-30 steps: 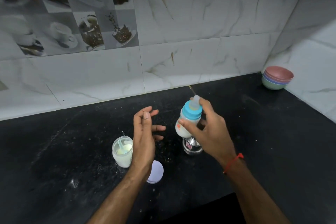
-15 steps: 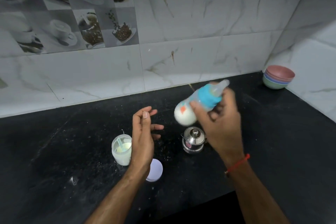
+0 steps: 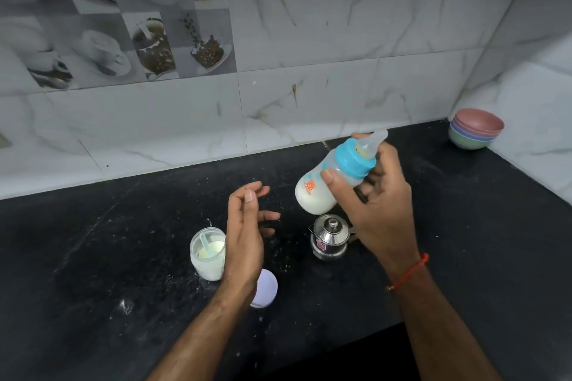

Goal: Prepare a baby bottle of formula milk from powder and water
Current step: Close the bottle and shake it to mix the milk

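Observation:
My right hand (image 3: pixel 382 204) grips a baby bottle (image 3: pixel 328 179) with a blue collar and clear teat. The bottle is tilted, teat up to the right, with white milk in its lower end. It hangs above a small steel pot (image 3: pixel 329 238) with a lid. My left hand (image 3: pixel 247 235) is open, fingers apart, holding nothing, just right of a glass jar of formula powder (image 3: pixel 208 257) with a pale scoop inside. The jar's white lid (image 3: pixel 266 288) lies on the counter, partly behind my left wrist.
The black counter (image 3: pixel 93 272) is dusted with spilled powder around the jar. A stack of coloured bowls (image 3: pixel 475 128) sits in the far right corner against the tiled wall. The counter's front edge runs at lower right.
The bottle went from upright over the steel pot to tilted with the teat to the right, and has since dropped slightly. My left hand stayed in place.

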`<act>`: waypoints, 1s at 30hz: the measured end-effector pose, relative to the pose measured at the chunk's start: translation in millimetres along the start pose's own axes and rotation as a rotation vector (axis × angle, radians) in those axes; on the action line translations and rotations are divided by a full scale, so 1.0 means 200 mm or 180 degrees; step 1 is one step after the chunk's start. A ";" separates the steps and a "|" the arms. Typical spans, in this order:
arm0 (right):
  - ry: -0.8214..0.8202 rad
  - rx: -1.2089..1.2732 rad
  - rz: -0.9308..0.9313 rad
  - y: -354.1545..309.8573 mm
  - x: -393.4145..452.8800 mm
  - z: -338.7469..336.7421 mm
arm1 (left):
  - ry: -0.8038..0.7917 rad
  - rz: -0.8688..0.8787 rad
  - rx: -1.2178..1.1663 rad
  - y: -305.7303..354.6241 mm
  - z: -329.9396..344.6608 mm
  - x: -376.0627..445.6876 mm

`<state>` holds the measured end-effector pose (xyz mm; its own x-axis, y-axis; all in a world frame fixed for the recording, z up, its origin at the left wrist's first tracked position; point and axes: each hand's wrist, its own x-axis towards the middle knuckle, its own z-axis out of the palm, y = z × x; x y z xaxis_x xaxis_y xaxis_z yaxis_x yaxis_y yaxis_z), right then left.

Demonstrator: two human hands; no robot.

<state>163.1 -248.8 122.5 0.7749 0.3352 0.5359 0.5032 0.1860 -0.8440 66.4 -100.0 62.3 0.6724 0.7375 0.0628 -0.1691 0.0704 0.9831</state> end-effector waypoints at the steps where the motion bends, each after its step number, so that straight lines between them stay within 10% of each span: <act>1: 0.0005 -0.0051 -0.0029 -0.01 0.00 0.00 | -0.0020 0.0014 0.0000 0.00 0.00 0.00; 6: 0.0557 -0.0140 -0.0568 0.02 -0.02 0.02 | -0.0007 0.0044 0.0004 -0.01 -0.01 0.01; 11: -0.0056 -0.0715 0.0326 0.19 -0.06 0.02 | 0.0012 0.0088 0.0084 -0.02 -0.02 0.03; 17: 0.0771 -0.0391 -0.0564 0.17 -0.02 0.01 | 0.0062 0.0116 0.0114 -0.02 -0.03 0.07; 21: -0.0093 -0.1083 0.0229 0.23 -0.04 0.00 | 0.0051 0.0157 0.0152 -0.02 -0.02 0.08; 26: 0.0772 -0.0509 -0.0535 0.15 0.02 -0.01 | 0.0033 0.0175 0.0181 -0.02 -0.02 0.10; 30: 0.0016 -0.0997 0.0169 0.17 0.03 0.02 | 0.0013 0.0176 0.0171 -0.01 -0.01 0.10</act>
<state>183.6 -236.6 97.1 0.8047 0.3320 0.4921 0.5547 -0.1254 -0.8225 79.4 -84.9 60.5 0.6602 0.7420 0.1166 -0.1668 -0.0065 0.9860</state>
